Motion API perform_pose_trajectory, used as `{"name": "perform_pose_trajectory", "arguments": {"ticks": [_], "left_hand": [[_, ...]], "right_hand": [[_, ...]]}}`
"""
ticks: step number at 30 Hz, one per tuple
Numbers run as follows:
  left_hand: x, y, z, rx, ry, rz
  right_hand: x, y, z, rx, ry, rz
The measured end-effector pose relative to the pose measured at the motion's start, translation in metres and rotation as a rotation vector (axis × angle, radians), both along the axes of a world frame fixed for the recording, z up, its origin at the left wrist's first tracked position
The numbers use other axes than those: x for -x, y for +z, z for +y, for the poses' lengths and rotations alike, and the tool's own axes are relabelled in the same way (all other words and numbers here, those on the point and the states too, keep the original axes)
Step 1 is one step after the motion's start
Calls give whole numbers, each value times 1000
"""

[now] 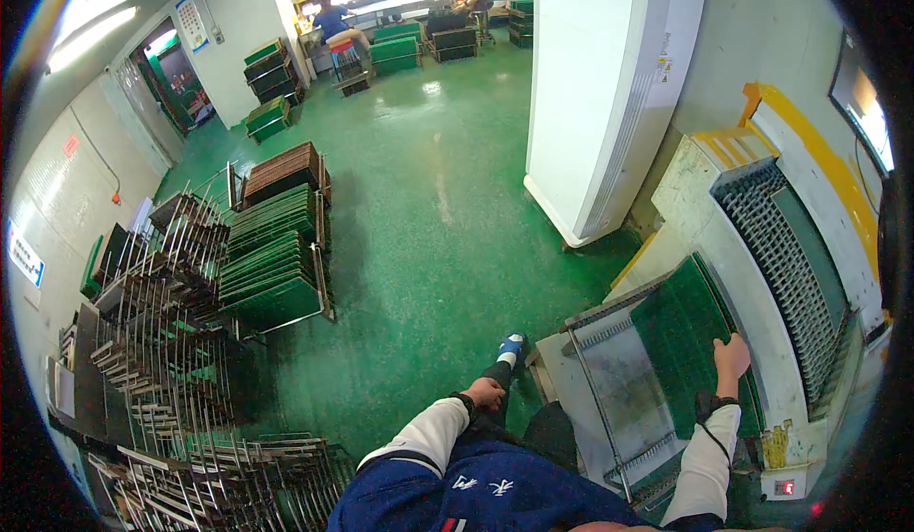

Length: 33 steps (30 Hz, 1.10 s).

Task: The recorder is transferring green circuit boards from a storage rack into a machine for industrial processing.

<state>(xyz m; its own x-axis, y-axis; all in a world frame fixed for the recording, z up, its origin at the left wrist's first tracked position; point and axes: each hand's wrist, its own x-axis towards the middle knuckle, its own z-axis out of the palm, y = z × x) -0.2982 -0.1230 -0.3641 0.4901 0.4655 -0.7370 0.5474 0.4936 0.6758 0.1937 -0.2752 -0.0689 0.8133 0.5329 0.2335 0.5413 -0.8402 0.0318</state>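
My right hand (731, 354) is closed on the outer edge of a green panel (678, 327), which looks like a circuit board. The panel stands tilted in a metal-framed rack (609, 408) with toothed wire strips along its sides, at my lower right. More green panels may sit behind it; I cannot make out their edges. My left hand (487, 394) hangs over my leg with its fingers curled, and nothing shows in it. It is apart from the rack.
A slotted conveyor machine (785, 275) with yellow trim curves along the right. Beyond it rises a tall white cabinet (600, 94). Racks of green panels (271, 280) and stacked empty metal racks (171, 342) line the left. People (335, 23) sit at lit benches far ahead.
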Motion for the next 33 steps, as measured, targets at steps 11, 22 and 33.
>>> {"name": "perform_pose_trajectory", "arguments": {"ticks": [11, 22, 33], "left_hand": [[1, 4, 0, -9, -1, -9], [1, 2, 0, -8, -2, 12], [1, -1, 1, 0, 10, -6]], "right_hand": [[-1, -2, 0, -15, -12, 11], [-4, -5, 0, -22, -13, 8], [1, 0, 0, -25, -19, -8]]}}
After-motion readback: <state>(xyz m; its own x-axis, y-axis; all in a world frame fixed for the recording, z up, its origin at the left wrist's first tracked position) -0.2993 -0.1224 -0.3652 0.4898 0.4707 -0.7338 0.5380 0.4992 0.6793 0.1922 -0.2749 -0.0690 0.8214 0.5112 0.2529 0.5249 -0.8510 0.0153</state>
